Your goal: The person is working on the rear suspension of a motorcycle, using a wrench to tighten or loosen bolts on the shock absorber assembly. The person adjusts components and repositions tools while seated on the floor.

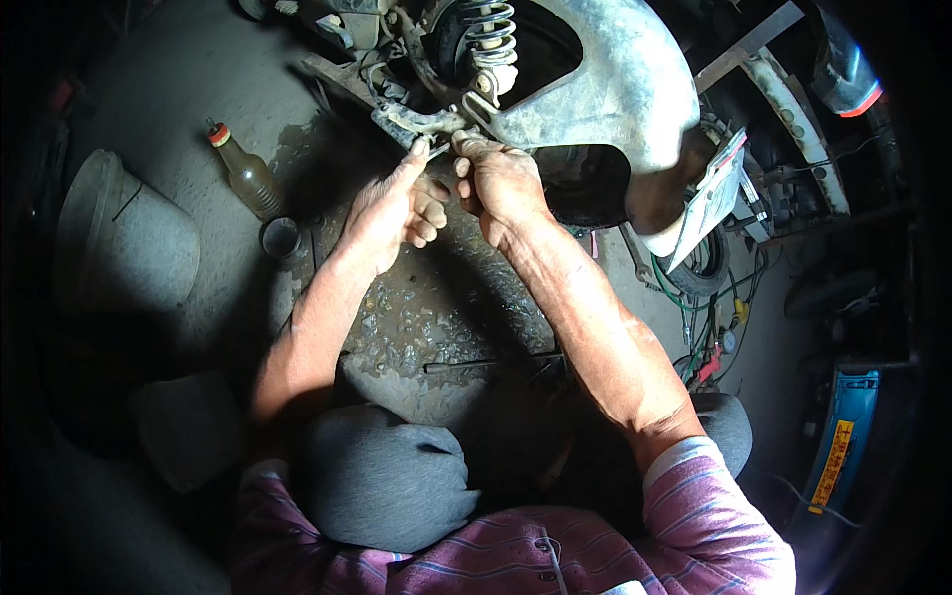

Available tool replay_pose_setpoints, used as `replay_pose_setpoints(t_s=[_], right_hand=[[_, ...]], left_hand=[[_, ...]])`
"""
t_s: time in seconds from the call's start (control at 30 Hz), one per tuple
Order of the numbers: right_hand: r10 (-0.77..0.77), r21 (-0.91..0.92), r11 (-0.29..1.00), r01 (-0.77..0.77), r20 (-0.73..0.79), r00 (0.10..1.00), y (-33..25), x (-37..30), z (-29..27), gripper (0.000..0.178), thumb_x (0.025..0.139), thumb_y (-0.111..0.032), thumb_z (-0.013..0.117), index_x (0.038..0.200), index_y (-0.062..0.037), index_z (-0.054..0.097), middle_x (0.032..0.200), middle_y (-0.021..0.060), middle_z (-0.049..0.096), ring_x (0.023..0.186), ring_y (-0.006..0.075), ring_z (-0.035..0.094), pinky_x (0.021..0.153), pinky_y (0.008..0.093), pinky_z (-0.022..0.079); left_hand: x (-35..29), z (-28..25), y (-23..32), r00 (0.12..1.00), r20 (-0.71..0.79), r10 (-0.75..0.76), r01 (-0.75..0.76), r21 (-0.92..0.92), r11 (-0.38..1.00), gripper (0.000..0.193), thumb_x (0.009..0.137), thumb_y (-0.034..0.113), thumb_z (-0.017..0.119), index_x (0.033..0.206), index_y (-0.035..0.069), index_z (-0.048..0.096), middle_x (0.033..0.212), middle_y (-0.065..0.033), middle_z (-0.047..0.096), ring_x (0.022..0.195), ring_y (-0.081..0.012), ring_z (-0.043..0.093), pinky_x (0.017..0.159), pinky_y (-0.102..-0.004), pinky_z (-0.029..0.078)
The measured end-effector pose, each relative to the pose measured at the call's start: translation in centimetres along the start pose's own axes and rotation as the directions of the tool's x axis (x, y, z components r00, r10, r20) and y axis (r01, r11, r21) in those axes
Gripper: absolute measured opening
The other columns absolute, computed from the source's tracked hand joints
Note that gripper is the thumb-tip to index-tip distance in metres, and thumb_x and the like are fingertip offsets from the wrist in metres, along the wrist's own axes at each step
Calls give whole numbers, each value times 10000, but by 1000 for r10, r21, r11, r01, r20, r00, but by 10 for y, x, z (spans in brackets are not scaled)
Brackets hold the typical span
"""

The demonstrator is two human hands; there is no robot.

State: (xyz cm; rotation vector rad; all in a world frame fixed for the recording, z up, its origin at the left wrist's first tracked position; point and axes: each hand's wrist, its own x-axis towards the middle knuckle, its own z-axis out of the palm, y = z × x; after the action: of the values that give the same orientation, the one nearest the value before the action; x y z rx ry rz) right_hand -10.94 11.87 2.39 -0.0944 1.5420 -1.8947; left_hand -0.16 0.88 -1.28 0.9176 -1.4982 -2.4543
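Observation:
The underside of a two-wheeler takes up the top of the view, with a coil-spring shock absorber (490, 40) and a pale, dirty mudguard (620, 74). My left hand (387, 213) reaches up to a grimy metal bracket (412, 121) below the shock. One fingertip presses at its lower edge, while the other fingers curl loosely beneath. Close on its right, my right hand (504, 183) has thumb and fingers pinched together at the bracket's right end. A short thin metal piece shows between the two hands. What the fingertips hold is too small and covered to make out.
On the left stand a pale bucket (149, 233), a bottle of liquid with a red cap (246, 174) and a small dark cup (281, 238). A metal bar (476, 364) lies on the wet floor. At right are a wrench (635, 250), hoses and a blue panel (846, 431).

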Motion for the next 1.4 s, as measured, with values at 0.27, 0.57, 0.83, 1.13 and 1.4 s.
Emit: replay_pose_setpoints(t_s=[0.27,0.57,0.83,1.13,1.4], right_hand=[[6,-114,993,-4,13,1000,-1,4,-5,236,1033,-142,644,831,-22,671,664,24,619,490,110,511,432,275,359],[3,-52,999,-3,-3,1000,0,2,-2,233,1034,-135,641,832,-21,670,671,30,629,505,111,522,445,277,370],[5,-116,993,-1,37,999,-2,1,-4,178,1036,-135,634,877,-63,670,665,-23,596,495,84,475,439,258,337],[-17,-170,985,26,53,998,-3,0,-8,323,1043,-170,606,745,-48,635,600,20,573,465,108,474,429,284,329],[19,-172,985,-7,68,998,-2,-14,-23,212,1054,-195,589,991,-36,714,700,-44,568,562,79,456,521,230,350]], left_hand=[[8,3,16,885,26,465,-446,331,831,238,982,287,773,960,63,695,702,-24,664,555,-135,613,486,-269,475],[-2,3,13,885,15,466,-446,318,837,454,1041,469,641,979,22,694,742,-88,720,618,-186,684,578,-324,546],[4,4,5,977,212,2,94,-443,891,337,1070,379,642,926,79,693,714,-9,659,546,-88,562,505,-233,441],[-1,6,6,918,99,383,-388,414,823,155,1063,165,644,975,47,691,738,9,640,608,-54,558,554,-224,469],[-2,7,0,643,134,754,-589,715,376,158,997,129,705,1080,-5,704,880,-205,743,748,-332,742,659,-368,574]])
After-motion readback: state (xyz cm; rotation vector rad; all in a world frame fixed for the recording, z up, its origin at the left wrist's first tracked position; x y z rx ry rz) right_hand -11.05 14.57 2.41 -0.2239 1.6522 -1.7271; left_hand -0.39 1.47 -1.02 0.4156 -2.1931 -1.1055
